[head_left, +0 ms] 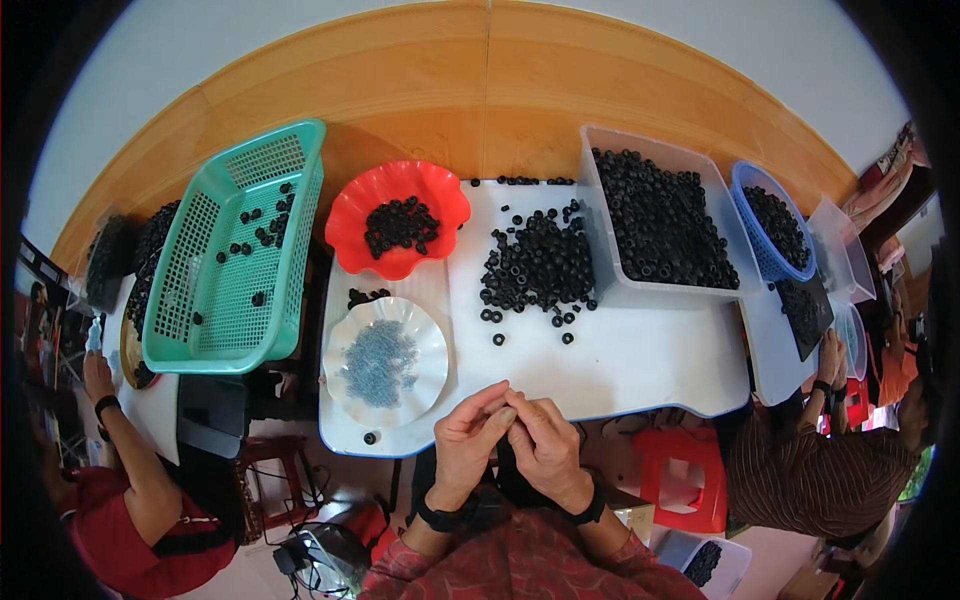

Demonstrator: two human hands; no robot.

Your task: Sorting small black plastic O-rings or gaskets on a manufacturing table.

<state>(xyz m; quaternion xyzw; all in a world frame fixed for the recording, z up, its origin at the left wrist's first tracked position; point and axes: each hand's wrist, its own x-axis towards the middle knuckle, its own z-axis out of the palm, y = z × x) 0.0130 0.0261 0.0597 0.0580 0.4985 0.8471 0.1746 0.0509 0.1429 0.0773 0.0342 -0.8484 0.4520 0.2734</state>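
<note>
Head view: left hand [466, 440] and right hand [547, 448] curled inward, pinched together by near edge of white table [650, 365]; couldn't tell whether they gripped anything. White plate [434, 350] of blue-grey bits [378, 362] lay left, black rings [540, 262] beyond.

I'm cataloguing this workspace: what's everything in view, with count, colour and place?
Wall panel: 1, orange, behind
Main table: 1, white, centre
Slotted basket: 1, green, left
Bowl: 1, red, table's back left
Plate: 1, white, before bowl
Tiny pieces: many, bluish, on plate
Small parts: many, black, on table, in containers
Bin: 1, translucent, table's back right
Round basket: 1, blue, beside bin
Tray: 1, black, far right
Stools: at least 2, red, floor
Tub: 1, pale, floor, lower right
Co-workers: at least 2, red and striped clothes, edges
Wristbands: 2, black, own wrists
Left hand: 1, bare, front centre
Right hand: 1, bare, meeting left
</note>
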